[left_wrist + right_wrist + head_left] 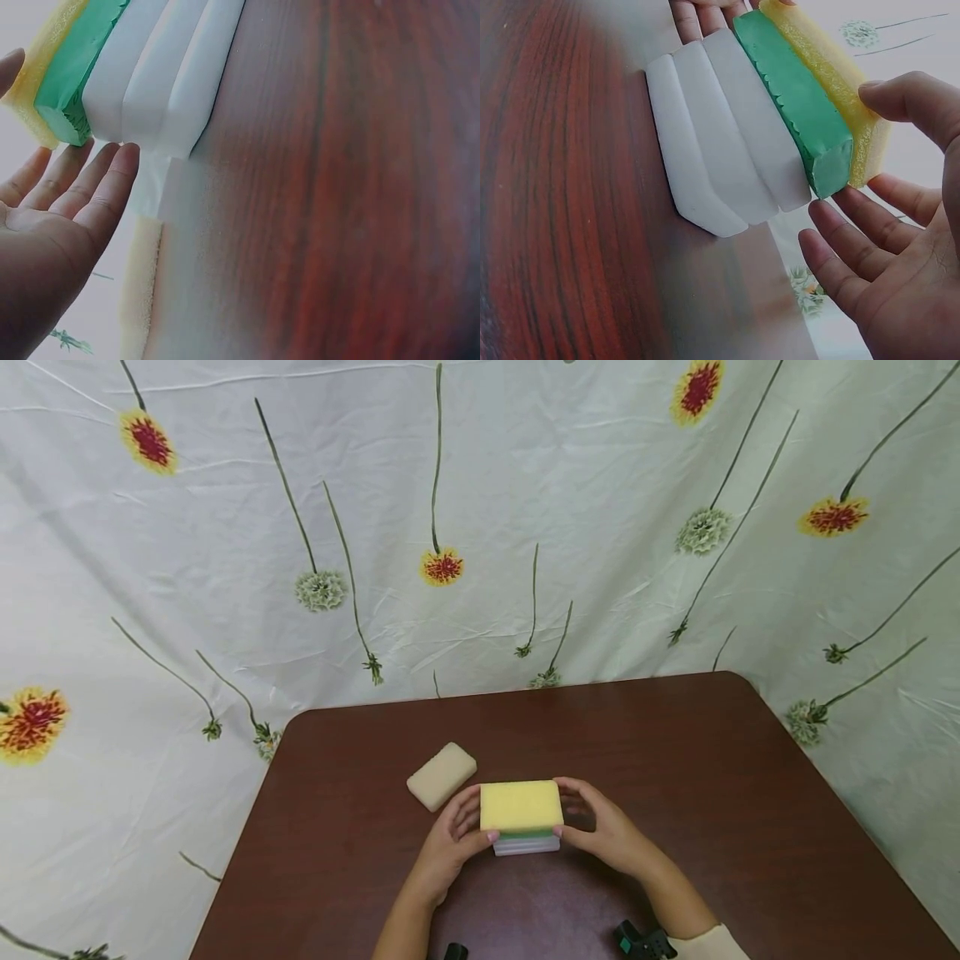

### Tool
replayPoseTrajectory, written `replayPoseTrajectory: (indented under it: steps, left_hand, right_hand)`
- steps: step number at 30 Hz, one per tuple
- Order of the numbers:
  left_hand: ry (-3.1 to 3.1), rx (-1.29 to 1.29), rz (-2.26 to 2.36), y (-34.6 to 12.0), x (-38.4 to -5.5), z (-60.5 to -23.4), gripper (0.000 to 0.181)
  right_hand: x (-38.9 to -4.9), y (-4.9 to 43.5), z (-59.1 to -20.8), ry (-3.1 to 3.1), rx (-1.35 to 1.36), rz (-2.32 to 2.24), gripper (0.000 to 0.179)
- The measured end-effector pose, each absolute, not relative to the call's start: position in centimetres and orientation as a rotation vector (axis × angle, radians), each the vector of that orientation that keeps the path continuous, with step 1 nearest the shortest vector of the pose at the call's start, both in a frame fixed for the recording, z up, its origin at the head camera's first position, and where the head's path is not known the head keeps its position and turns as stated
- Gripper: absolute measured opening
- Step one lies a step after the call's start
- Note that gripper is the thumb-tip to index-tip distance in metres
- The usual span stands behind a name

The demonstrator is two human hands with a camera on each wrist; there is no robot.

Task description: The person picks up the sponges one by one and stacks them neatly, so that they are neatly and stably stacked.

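A yellow sponge [521,806] tops a neat stack. Under it lies a green block [791,94], then several white blocks [724,139] resting on the table. My left hand [450,845] holds the sponge's left end, its thumb at the near corner and its fingers along the side. At the opposite end, my right hand [611,833] grips the sponge, the thumb pressing its edge. In the right wrist view, some right fingertips [821,210] reach down beside the green block. Left fingertips likewise sit near the green block's end in the left wrist view.
A cream sponge [442,775] lies tilted on the dark red-brown table [345,860], behind and left of the stack. White flower-printed cloth [495,468] hangs beyond the table's far edge. A black device [641,941] is worn near the right wrist.
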State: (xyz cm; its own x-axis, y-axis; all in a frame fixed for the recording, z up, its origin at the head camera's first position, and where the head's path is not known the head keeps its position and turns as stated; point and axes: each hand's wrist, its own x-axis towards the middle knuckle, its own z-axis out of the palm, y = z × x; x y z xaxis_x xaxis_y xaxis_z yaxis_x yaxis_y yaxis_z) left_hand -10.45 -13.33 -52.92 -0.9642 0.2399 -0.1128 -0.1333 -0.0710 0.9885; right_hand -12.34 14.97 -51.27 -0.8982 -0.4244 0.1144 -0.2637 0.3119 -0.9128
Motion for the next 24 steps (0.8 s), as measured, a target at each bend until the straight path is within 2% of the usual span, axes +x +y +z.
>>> replayPoseTrajectory:
  steps: [15, 24]
  left_hand:
    - [1.948, 0.115, 2.089, -13.45, -10.4, -52.88, 0.078]
    - [1.962, 0.12, 2.084, -13.43, -10.42, -53.07, 0.077]
  right_hand:
    - [-12.29, 15.05, -51.67, 2.43, -0.686, -1.661, 0.071]
    - [-12.36, 15.03, -52.1, 2.434, -0.708, -1.691, 0.064]
